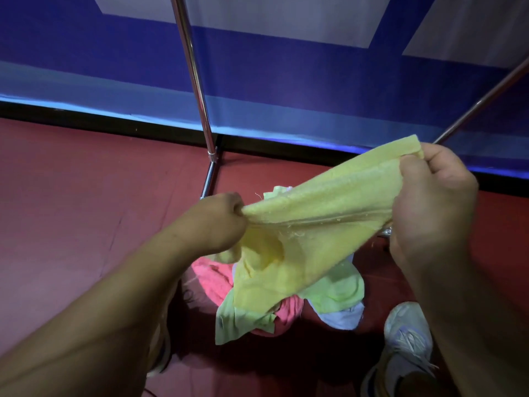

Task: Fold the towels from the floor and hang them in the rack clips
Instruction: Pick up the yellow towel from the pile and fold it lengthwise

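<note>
Yellow terry towel (323,222) is stretched taut above the floor pile (289,305), left hand (220,222) fisted on one end, right hand (429,202) pinching the upper corner, probably to align edges for folding; rack clips unseen.

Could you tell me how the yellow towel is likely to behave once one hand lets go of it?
The yellow towel is probably floppy: stretched between the left hand and right hand, its lower part still sags and folds. It looks light, pinched only at its ends. Its frayed threads might snag on the rack pole.
</note>
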The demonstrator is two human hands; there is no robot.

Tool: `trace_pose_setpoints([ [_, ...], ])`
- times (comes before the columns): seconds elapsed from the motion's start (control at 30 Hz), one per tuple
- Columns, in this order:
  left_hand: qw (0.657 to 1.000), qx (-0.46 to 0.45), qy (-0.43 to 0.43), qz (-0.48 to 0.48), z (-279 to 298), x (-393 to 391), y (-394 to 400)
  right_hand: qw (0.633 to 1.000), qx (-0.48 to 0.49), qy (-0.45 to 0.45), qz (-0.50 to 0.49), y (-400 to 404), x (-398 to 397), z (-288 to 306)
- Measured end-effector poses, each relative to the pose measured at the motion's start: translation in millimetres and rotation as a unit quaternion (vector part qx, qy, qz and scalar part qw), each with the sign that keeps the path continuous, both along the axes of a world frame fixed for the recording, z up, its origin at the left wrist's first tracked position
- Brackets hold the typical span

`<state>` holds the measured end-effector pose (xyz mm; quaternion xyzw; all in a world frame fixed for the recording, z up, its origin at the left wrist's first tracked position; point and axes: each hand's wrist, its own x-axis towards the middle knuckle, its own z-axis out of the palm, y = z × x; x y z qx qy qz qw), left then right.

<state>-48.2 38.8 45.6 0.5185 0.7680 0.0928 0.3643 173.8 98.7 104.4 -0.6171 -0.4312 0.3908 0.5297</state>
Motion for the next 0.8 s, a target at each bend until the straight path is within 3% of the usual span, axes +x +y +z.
trace_pose_setpoints([
  [0.07,0.993,-0.007,-0.103,0.065,3,0,0,1.0,0.004,0.0,0.017,-1,-1,-1],
  [0.13,0.988,0.01,-0.127,0.087,4,0,1,0.999,0.008,-0.007,0.032,-1,-2,-1],
  [0.4,0.99,0.129,0.042,0.028,7,0,2,0.997,0.033,-0.011,0.063,-4,-4,0],
  [0.57,0.985,0.15,0.021,0.079,5,-5,1,0.993,0.057,-0.011,0.102,-8,-4,0],
  [0.7,0.974,0.169,-0.061,0.137,4,2,2,0.987,0.038,0.01,0.156,-11,-5,-4],
  [0.8,0.972,0.179,-0.082,0.129,8,6,2,0.975,0.028,0.028,0.22,-13,-5,-5],
])
